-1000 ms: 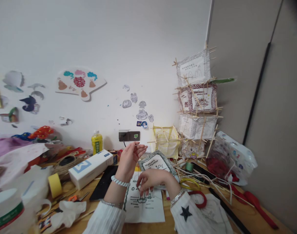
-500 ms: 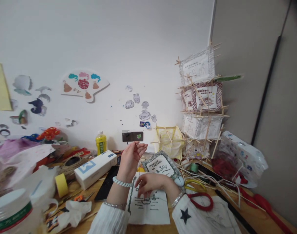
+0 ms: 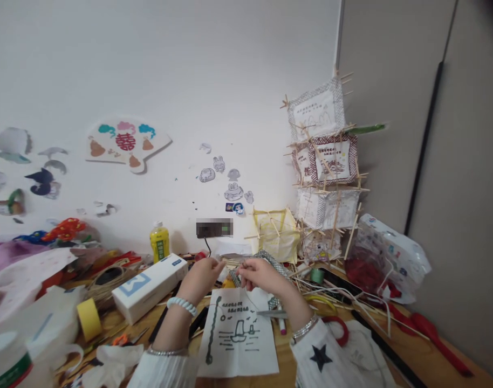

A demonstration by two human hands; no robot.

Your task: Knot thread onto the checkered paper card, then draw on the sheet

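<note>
My left hand (image 3: 204, 277), with a pale twisted band at the wrist, is raised over the far edge of a white sheet with an ink drawing of a boat (image 3: 246, 362). Its fingertips are pressed together; what they hold is too small to make out. Facing it, my right hand (image 3: 260, 275) is pinched shut, and a faint thin line like a thread hangs below it toward the sheet. Scissors with red handles (image 3: 339, 331) lie by my right wrist, blades pointing at the sheet. A pen with a pink end (image 3: 282, 326) is under the blades.
A patterned panel (image 3: 271, 260) lies partly hidden behind my right hand. Left are a long white box (image 3: 149, 288), yellow tape (image 3: 88, 319) and a plastic jar (image 3: 7, 358). Beyond stand a yellow stick frame (image 3: 274, 234) and a tall paper-and-stick tower (image 3: 327, 156). A green spool (image 3: 316, 276) sits right.
My left hand has come down from its raised, spread pose, and its fingers have closed. My right hand has moved up and away, uncovering the drawing. The view has shifted slightly right.
</note>
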